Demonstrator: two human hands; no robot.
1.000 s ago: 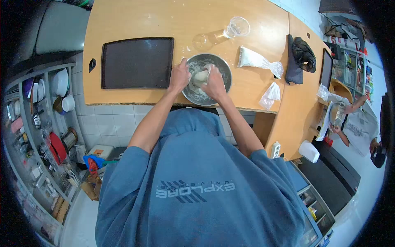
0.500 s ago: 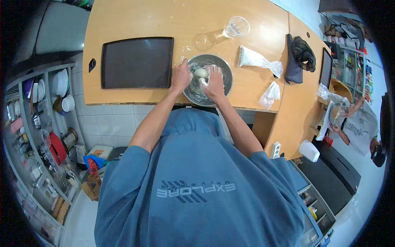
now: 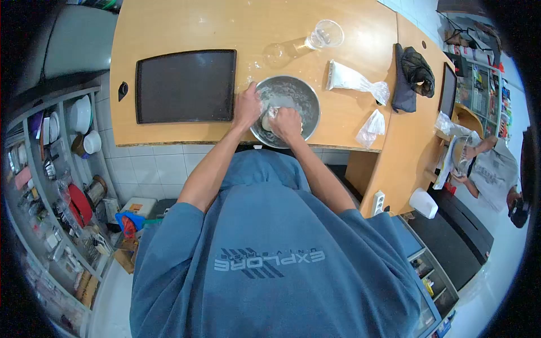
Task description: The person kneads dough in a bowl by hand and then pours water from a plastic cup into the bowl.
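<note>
A metal bowl (image 3: 307, 93) with floury residue inside stands near the front edge of the wooden table (image 3: 186, 25). My left hand (image 3: 248, 105) is closed on the bowl's left rim. Inside the bowl, my right hand (image 3: 285, 122) is closed and presses on a pale lump of dough (image 3: 266, 121), which it partly covers. White flour or dough sticks to the fingers of both hands.
Left of the bowl lies a dark baking tray (image 3: 186, 87). Behind it stands a clear plastic cup (image 3: 326, 35). Rightward are a bag of white powder (image 3: 352, 79), a smaller bag (image 3: 372, 128), dark cloth (image 3: 404, 84) and another person (image 3: 490, 166) holding a bowl.
My right hand has closed from a more open grasp and moved down onto the dough, which now sits lower and flatter in the bowl. My left hand stays at the rim.
</note>
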